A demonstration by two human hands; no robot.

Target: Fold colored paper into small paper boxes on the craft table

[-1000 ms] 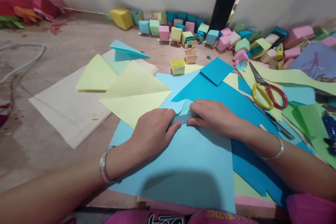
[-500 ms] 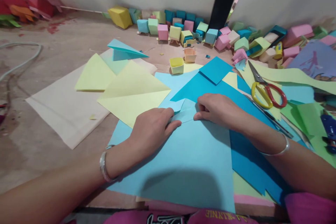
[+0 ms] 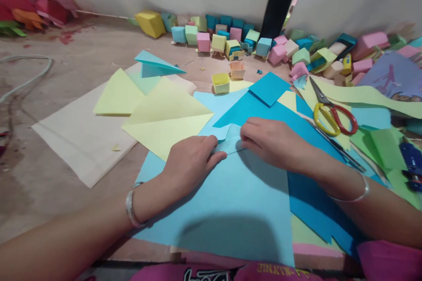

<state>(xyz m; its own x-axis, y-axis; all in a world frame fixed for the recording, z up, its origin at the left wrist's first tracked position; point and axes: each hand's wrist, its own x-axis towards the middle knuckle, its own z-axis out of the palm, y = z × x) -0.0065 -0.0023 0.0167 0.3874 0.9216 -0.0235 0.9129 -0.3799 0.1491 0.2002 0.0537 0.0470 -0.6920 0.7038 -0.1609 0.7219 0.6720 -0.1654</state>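
Observation:
A small folded piece of light blue paper [image 3: 231, 139] lies between my hands, over a large light blue sheet [image 3: 231, 197]. My left hand [image 3: 194, 156] pinches its left side between thumb and fingers. At its right edge, my right hand [image 3: 268, 140] is closed with thumb and fingertips pressed together on the paper. Part of the folded piece is hidden under the fingers. Behind my right hand lies a darker blue sheet [image 3: 296, 123], and a small darker blue square [image 3: 270, 89] rests on its upper corner.
Scissors [image 3: 329, 114] with yellow and red handles lie at the right. Yellow paper [image 3: 165, 118] and a white sheet [image 3: 75, 136] spread out to the left. Small paper boxes [image 3: 203, 42] line the wall, near a leaning black phone [image 3: 278, 8]. A yellow box [image 3: 220, 83] stands nearer.
My right hand has shifted slightly left along the folded paper's edge, and its fingers have curled in more. My left hand keeps its place.

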